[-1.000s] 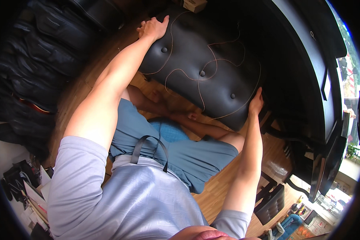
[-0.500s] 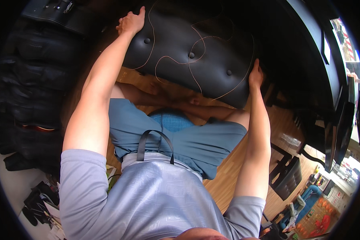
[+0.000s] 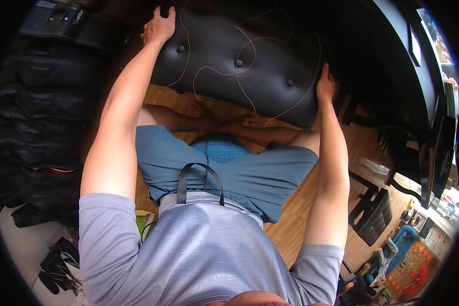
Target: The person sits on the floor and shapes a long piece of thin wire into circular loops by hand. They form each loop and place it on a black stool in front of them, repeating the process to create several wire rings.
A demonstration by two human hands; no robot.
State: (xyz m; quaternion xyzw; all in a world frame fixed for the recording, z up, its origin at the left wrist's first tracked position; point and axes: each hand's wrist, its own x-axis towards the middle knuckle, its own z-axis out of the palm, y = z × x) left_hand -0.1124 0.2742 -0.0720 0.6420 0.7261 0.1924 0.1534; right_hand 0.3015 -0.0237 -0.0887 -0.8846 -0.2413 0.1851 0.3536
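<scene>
A black padded bench top [image 3: 273, 69] with a buttoned, leather-like surface lies in front of me, slightly slanted, its right end lower in the view. My left hand [image 3: 158, 26] holds its left end, thumb raised over the top edge and fingers curled at the side. At the opposite end, my right hand [image 3: 326, 84] grips the edge, its fingers partly hidden. Thin copper-coloured thread [image 3: 195, 76] trails in loose loops across the padding and hangs past the near edge. The bench's far side fades into darkness.
My crossed legs and a round blue denim seat [image 3: 219, 148] are below the bench. Wrinkled black leather upholstery [image 3: 46, 107] fills the left side. Dark furniture [image 3: 408, 71] curves along the right, with a black tufted chair [image 3: 376, 217] lower down on the wooden floor [image 3: 296, 201].
The bench and both hands sit slightly higher and farther left in the view, while my torso appears a little farther right. Both hands keep their places at the bench's ends.
</scene>
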